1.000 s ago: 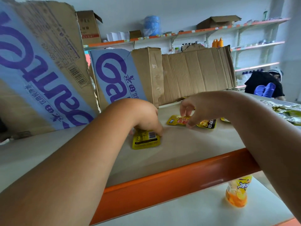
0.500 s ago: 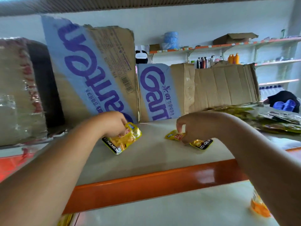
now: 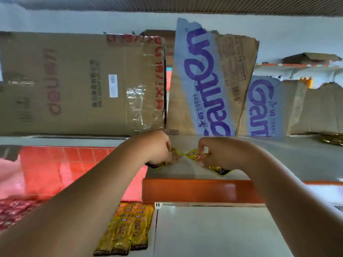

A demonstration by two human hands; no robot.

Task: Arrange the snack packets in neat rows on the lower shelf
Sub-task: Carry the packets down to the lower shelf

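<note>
My left hand grips a yellow snack packet at the left end of the grey shelf; most of that packet is hidden under my fingers. Just to its right, my right hand pinches a second yellow packet with red print and a black end, lying flat on the shelf. The two packets almost touch. On the lower shelf, at its left edge, lies a tidy row of yellow packets.
Flattened cardboard boxes with blue lettering lean along the back of the shelf. An orange shelf lip runs along the front. More loose packets lie at the far right. Red floor tiles show at left.
The view has swung left. My left hand has carried its packet rightward, close beside the packet under my right hand. The row on the lower shelf has come into view.
</note>
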